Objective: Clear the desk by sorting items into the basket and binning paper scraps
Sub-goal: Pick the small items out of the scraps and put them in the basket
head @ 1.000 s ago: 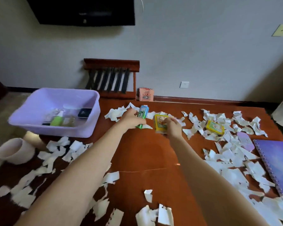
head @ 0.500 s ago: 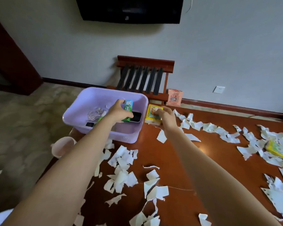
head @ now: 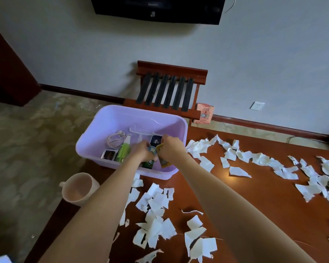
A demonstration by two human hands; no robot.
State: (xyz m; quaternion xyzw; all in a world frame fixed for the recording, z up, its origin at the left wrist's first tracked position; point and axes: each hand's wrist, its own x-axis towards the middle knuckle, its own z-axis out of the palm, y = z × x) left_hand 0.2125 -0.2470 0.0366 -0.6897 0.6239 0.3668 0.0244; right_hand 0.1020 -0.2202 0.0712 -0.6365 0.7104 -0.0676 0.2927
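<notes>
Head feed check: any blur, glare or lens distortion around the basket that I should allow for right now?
Head view: left hand and right hand over the basket are motion-smeared, so the green packet and yellow box they grip read poorly. Head view: a small glare spot on the desk right of the basket. Head view: wide-angle stretch swells the forearms at the bottom edge.

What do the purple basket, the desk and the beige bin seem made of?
Basket: likely plastic, smooth lilac, translucent, with a perforated band under the rim. Desk: reddish-brown wood or veneer, glossy; it reflects light. Bin: probably matte beige plastic; uniform wall.
</notes>
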